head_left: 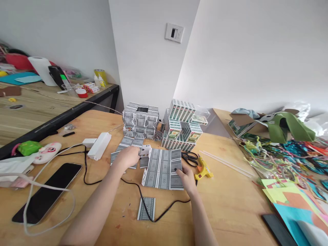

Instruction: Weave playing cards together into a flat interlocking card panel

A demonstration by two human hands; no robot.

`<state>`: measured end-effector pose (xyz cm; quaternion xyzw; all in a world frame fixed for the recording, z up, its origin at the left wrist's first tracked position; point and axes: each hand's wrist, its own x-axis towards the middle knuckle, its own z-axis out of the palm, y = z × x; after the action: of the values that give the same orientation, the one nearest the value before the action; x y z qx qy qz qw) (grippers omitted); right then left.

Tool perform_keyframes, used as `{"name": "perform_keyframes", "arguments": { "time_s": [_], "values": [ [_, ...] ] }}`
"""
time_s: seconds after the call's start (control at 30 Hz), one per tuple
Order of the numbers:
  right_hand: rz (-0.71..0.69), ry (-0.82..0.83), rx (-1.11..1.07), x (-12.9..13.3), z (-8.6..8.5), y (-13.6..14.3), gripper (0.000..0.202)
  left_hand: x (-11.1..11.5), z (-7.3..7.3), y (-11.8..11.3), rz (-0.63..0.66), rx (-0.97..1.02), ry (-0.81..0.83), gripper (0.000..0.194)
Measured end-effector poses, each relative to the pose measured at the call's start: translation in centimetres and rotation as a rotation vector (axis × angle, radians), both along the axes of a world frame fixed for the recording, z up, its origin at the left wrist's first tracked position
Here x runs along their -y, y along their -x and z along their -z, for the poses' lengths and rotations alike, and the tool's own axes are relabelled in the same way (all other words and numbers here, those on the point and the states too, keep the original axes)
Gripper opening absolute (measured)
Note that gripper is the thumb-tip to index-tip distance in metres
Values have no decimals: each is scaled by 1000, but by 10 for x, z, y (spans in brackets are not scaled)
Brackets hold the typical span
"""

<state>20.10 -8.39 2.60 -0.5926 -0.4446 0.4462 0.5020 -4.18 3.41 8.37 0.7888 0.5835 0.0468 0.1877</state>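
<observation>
On the desk (222,205), the panel (161,169) of joined cards lies between the person's two hands, with its patterned backs up. The right hand (187,179) holds the panel at its right edge: the thumb is pressed on the top, and the other fingers are beside the edge, partly hidden, so the gap between them is small. This hold seems to be for keeping the panel steady. The left hand (128,156) is just beyond the panel's left side, its fingers almost closed at the end of a face-up card (146,150); whether they pinch this card or only touch it, one cannot tell. More cards (127,141) are spread near this hand, probably so that it can reach them easily. Behind stand a hollow card block (140,121) and a stack of boxes (179,126), perhaps put near the wall (151,51) to leave room in front. The scissors (190,159) and yellow glue gun (204,169) lie just beside the right hand, maybe for quick use. A black cable (139,189) crosses over a single card (147,206) nearer to the person.
</observation>
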Motion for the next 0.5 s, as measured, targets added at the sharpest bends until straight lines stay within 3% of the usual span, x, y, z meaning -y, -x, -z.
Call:
{"name": "perform_keyframes", "arguments": {
  "time_s": [0.1,0.27,0.5],
  "values": [
    [50,-37,-15,1,4,-4,30,-12,10,7,-87,-73,-134,33],
    [45,-3,70,-4,16,1,28,-20,30,5,-175,-40,-75,54],
    [50,-4,104,-3,20,-4,27,-22,31,4,-140,136,-20,33]
  ]
}}
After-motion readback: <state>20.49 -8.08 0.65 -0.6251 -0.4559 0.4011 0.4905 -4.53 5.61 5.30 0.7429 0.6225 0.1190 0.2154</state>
